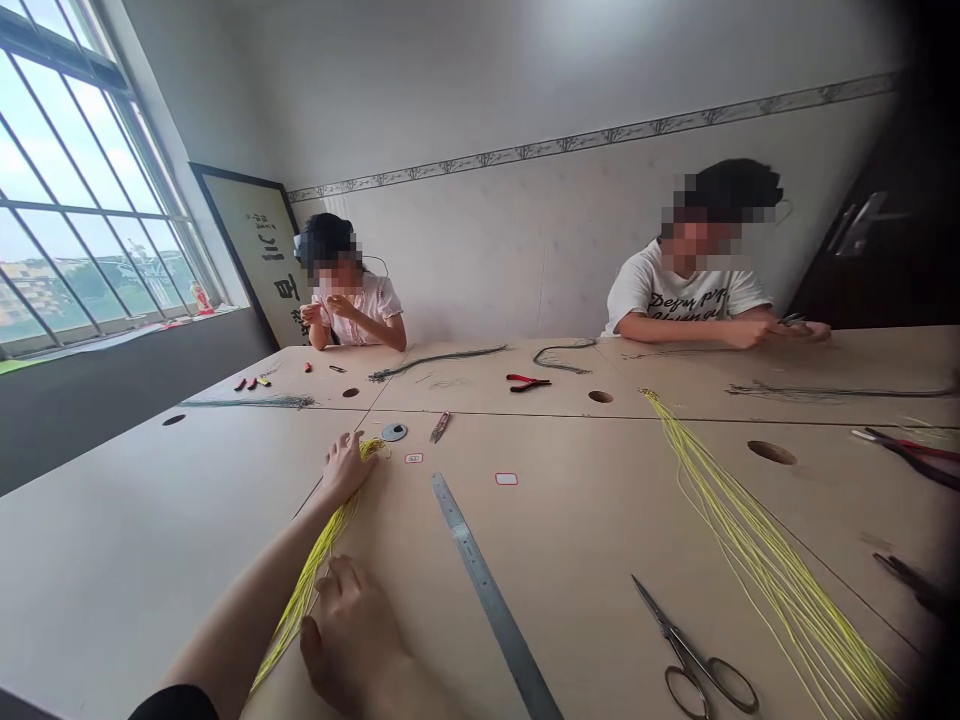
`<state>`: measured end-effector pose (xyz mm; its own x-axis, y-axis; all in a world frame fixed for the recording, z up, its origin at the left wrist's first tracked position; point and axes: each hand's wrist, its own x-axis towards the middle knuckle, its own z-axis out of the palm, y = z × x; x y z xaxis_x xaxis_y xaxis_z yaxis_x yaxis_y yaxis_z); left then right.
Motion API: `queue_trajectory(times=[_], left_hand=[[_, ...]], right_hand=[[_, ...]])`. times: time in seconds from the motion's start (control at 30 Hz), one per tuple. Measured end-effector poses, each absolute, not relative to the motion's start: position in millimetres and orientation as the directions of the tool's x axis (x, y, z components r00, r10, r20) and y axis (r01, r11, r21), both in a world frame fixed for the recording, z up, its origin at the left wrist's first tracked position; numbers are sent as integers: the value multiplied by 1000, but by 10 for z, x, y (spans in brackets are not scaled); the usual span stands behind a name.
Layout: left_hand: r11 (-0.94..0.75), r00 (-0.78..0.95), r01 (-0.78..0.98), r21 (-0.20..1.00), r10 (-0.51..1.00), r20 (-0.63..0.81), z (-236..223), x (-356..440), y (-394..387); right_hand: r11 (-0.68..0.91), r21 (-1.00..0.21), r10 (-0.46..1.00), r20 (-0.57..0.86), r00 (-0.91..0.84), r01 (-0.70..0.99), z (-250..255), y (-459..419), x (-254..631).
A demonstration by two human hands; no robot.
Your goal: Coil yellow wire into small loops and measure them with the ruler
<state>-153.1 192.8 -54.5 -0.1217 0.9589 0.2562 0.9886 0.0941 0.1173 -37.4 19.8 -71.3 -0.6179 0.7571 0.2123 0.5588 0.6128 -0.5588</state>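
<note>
Yellow strands [304,585], ruler [487,585], scissors [679,642] on table [585,560]

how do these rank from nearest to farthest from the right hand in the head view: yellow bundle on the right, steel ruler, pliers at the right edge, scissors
From the right hand:
1. steel ruler, just to its right
2. scissors, right of the ruler
3. yellow bundle, beyond the scissors
4. pliers, far right edge
</note>
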Motion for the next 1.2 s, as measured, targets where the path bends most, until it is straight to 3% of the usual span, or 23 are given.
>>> queue_trajectory(times=[0.2,0.37,0.67,1.2], left_hand=[[-125,113,991,38,967,227,-523,-1448,2067],[-100,100,995,-11,970,221,-508,-1442,2083],[-199,216,975,-102,956,197,-498,-1404,2069],[-266,289,956,-123,926,242,-583,-1459,2060]], right_hand=[[624,-551,741,193,-643,554,-665,194,-371],[622,-537,742,173,-647,570,-659,193,-375],[631,-509,741,169,-650,586,-701,204,-398],[671,-442,719,188,-669,596,-624,184,-365]])
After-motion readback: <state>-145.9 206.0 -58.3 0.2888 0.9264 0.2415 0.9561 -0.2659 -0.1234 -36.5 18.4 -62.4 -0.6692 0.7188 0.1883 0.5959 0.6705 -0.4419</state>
